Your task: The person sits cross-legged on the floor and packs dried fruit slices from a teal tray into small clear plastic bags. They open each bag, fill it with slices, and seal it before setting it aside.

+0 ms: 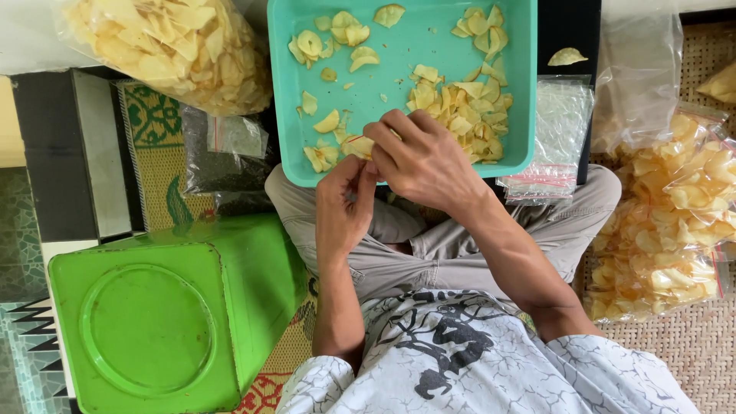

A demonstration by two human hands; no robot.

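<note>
The person sits cross-legged on a woven mat with a turquoise tray resting on the knees. The right hand curls over the tray's near edge, fingers pinched on a few pale yellow chips. The left hand is loosely closed just beside it; what it holds, perhaps a small clear bag, is too hidden to tell. A heap of loose chips lies in the tray, so much seems left to pack. A stack of empty clear bags lies to the right, near filled chip bags. A large bag of chips and a green tin sit left
</note>
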